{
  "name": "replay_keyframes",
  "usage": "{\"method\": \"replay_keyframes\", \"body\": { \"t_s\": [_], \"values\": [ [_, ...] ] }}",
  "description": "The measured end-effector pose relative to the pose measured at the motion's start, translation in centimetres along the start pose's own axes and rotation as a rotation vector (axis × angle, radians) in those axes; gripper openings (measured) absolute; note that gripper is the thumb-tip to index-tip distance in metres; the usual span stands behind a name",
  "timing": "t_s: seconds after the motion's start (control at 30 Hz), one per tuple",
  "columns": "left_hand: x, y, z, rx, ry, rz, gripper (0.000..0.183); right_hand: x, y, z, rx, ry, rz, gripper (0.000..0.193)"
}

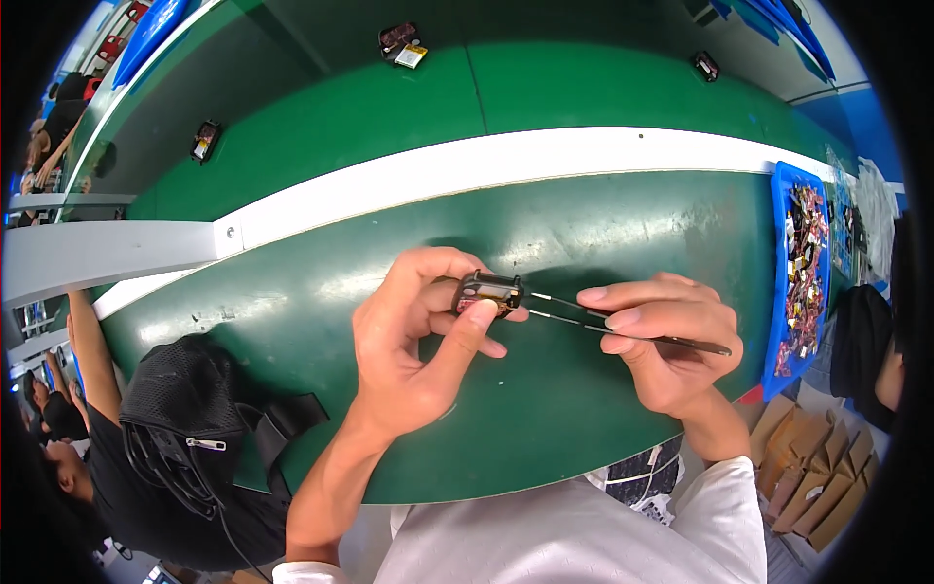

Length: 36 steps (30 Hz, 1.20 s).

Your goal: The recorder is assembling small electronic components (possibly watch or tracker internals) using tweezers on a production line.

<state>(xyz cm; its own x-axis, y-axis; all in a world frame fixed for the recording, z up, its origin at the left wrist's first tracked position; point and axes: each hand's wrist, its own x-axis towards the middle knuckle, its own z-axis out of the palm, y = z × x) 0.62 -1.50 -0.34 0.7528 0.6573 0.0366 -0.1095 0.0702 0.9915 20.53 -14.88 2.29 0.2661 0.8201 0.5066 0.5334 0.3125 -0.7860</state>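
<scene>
Over the green bench, my left hand (pixel 413 341) is closed around a small black device housing (pixel 474 289). Its open side shows parts inside, and my thumb presses on its near edge. My right hand (pixel 671 336) grips a pair of dark tweezers (pixel 671 341) between thumb and fingers. The tweezers' two thin bright tips stand apart and point left at the housing's right side. Whether the tips touch the housing I cannot tell.
At the right edge stands a blue tray (pixel 775 282) full of small wired parts. A black mesh bag (pixel 185 389) lies at the left, beside another person. Beyond the white rail (pixel 486 156), several similar housings (pixel 399 47) rest on a green surface. Cardboard boxes (pixel 812 477) stand at the lower right.
</scene>
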Motion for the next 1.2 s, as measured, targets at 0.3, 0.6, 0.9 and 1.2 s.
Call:
{"method": "replay_keyframes", "body": {
  "t_s": [0.3, 0.6, 0.9, 1.2],
  "values": [
    [0.2, 0.4, -0.2, -0.142, 0.01, -0.066, 0.057, -0.5, 0.8, 0.9, 0.045, 0.1, 0.08, 0.016],
    [0.1, -0.3, 0.5, 0.146, -0.038, 0.107, 0.045, -0.7, 0.3, 0.4, 0.133, 0.082, 0.164, 0.02],
    [-0.2, -0.7, 0.6, 0.278, -0.046, 0.184, 0.052, -0.4, 0.3, -0.5, 0.609, 0.141, 0.463, 0.021],
    [0.1, -0.3, 1.1, 0.482, -0.064, 0.314, 0.053, -0.5, 0.5, 1.6, -0.124, -0.156, 0.148, 0.021]
  ]
}}
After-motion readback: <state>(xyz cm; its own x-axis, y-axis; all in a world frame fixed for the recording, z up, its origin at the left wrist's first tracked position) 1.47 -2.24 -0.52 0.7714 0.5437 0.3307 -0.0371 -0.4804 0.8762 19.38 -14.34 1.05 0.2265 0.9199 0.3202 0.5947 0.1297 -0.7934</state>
